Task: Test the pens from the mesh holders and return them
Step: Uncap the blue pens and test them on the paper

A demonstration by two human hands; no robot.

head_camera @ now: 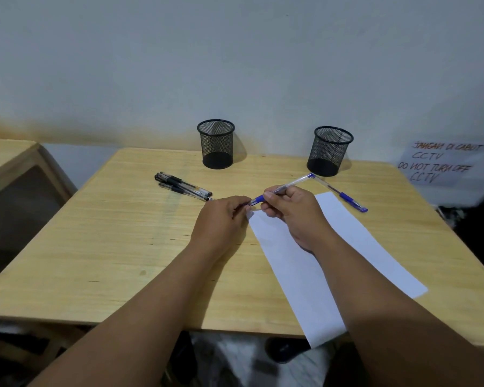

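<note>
Your two forearms reach up from the bottom edge and meet over the middle of the table. Your right hand curls its fingers and thumb round a blue pen, gripping it near the blue grip section, with the clear barrel slanting up toward 1 o'clock. Your left hand has its fingertips pinched on the tip end of that same pen, at the cap or the point; which one is too small to tell. Both hands hover just over the far corner of a white sheet of paper, which lies slanted from the centre down toward 5 o'clock and overhangs the near table edge.

At 2 o'clock from your hands, a second blue pen lies flat on the wood, just beside the paper's far edge. At 10 o'clock, a small bunch of black pens lies together on the table, touching one another.

Farther back, two black mesh holders stand upright against the wall: the left holder at 11 o'clock and the right holder at 1 o'clock, well apart. No pens show above either rim.

On the wall at 3 o'clock hangs a handwritten note about CCTV.
</note>
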